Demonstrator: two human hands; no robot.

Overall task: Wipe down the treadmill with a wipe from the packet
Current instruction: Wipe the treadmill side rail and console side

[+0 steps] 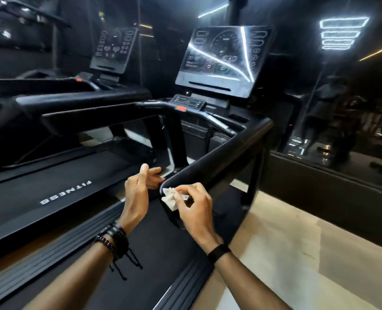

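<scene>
Both forearms reach in from 6 o'clock. Left hand (138,193) open, edge-on, thumb up, fingers extended toward 1 o'clock, beaded bands at wrist. Right hand (194,206) curled, fingertips pinched on wipe (169,198), knuckles up, black band at wrist.

Two black treadmills (219,157) side by side on pale floor (297,253)
</scene>
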